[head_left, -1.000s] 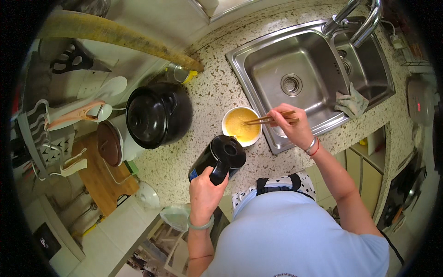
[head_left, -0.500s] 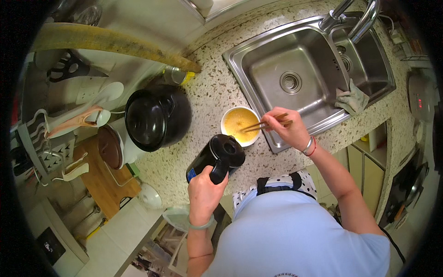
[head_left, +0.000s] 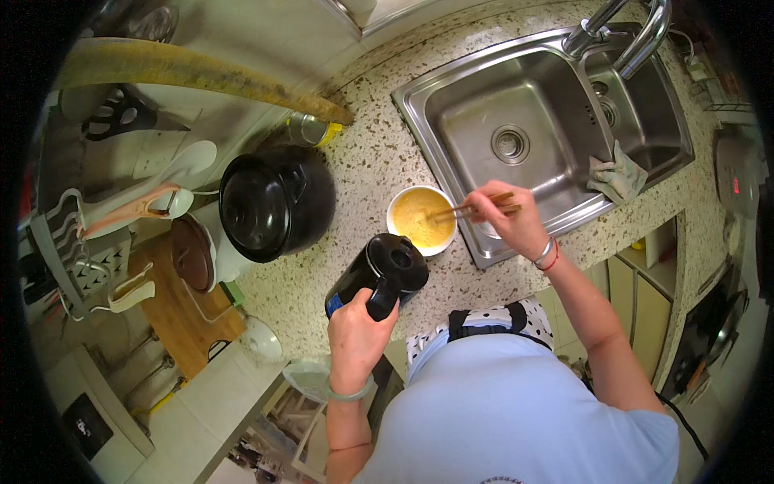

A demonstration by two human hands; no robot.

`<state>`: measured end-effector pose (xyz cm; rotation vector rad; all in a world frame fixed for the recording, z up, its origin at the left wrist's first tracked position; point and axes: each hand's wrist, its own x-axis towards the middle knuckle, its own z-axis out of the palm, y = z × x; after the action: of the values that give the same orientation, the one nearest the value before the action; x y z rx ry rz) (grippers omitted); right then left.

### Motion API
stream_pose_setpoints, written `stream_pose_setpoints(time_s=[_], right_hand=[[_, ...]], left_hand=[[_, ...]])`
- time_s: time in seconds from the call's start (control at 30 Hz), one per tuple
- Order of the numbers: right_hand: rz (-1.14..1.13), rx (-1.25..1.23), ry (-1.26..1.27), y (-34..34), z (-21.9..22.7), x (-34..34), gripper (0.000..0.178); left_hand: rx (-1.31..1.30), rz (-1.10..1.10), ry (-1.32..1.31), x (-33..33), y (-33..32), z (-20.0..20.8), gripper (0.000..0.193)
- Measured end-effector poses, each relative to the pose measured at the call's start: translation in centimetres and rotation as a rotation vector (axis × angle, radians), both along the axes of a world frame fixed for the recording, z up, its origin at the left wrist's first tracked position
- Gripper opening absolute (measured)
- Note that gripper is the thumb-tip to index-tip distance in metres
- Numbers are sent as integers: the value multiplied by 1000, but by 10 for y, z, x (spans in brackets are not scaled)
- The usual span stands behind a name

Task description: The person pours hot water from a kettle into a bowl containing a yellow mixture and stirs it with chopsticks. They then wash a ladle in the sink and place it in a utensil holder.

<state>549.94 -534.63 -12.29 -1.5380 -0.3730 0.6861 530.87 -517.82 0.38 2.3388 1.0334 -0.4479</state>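
Observation:
A white bowl [head_left: 393,223] of frothy yellow liquid, like beaten egg, stands on the speckled counter left of the sink. My right hand [head_left: 508,216] is closed round a pair of wooden chopsticks [head_left: 461,213], whose tips dip into the liquid. Just nearer than the bowl is a black electric kettle [head_left: 367,270], tilted with its lid end toward the bowl. My left hand [head_left: 360,331] grips the kettle's handle. Whether any water runs from its spout cannot be seen.
A double steel sink [head_left: 476,121] with a tap [head_left: 645,40] lies to the right, a grey cloth [head_left: 617,173] over its edge. Left stand a black lidded pot [head_left: 278,202] and a glass jar [head_left: 310,129]. Utensils hang beyond a wooden cutting board [head_left: 173,315].
My right hand and the chopsticks have shifted slightly, with the tips moving within the bowl. The liquid looks frothier. My left hand and the kettle have hardly moved.

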Motion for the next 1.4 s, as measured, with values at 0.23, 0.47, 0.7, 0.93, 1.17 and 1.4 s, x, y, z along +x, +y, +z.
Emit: stream_pose_setpoints(time_s=[0.23, 0.47, 0.7, 0.93, 1.17, 1.4], right_hand=[[20, 1, 72, 1, -2, -4, 15], [27, -15, 92, 2, -2, -3, 16], [-43, 44, 167, 4, -4, -3, 16], [-30, -1, -85, 3, 3, 3, 17], [-9, 3, -70, -1, 2, 0, 15], [128, -97, 22, -3, 3, 0, 15]], left_hand=[[18, 14, -26, 2, -1, -2, 28], [1, 28, -21, 0, 0, -1, 30], [-23, 33, -7, 0, 1, 1, 32], [6, 19, -50, -3, 1, 0, 27], [4, 21, -49, -3, 1, -2, 28], [1, 25, -74, -3, 1, -4, 28]])
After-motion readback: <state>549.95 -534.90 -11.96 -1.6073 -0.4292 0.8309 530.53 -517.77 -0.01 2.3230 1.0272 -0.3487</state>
